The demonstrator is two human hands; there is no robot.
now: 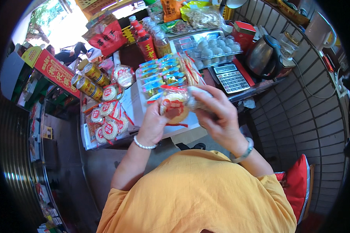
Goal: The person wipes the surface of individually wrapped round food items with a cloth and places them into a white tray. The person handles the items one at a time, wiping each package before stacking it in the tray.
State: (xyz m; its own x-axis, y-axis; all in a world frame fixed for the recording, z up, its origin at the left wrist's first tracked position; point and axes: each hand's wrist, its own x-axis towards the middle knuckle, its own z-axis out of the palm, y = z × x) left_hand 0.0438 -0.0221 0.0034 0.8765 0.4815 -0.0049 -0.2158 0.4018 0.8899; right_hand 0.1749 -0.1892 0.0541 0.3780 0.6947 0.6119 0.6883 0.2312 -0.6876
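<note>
Over the near edge of the counter, my left hand [152, 124] pinches a round, flat pastry [179, 112] in clear plastic wrap with red print. Beside it, my right hand [223, 116] grips a wrapped item [196, 97] in whitish plastic. That item is blurred and partly behind my fingers, so its kind cannot be told; its edge meets the pastry's wrapper. Just beyond both hands lies a white tray [139, 76] with rows of small blue-and-yellow packets [160, 74]. Left of my hands, several similar wrapped pastries [109, 130] are heaped at the counter's corner.
At the right stand a calculator [232, 78], an electric kettle [264, 55] and a plastic carton of eggs [213, 49]. Drink bottles [145, 43] rise behind the tray, gold cans [90, 87] to the left. A tiled wall [297, 125] bounds the right; a person [71, 52] is outside.
</note>
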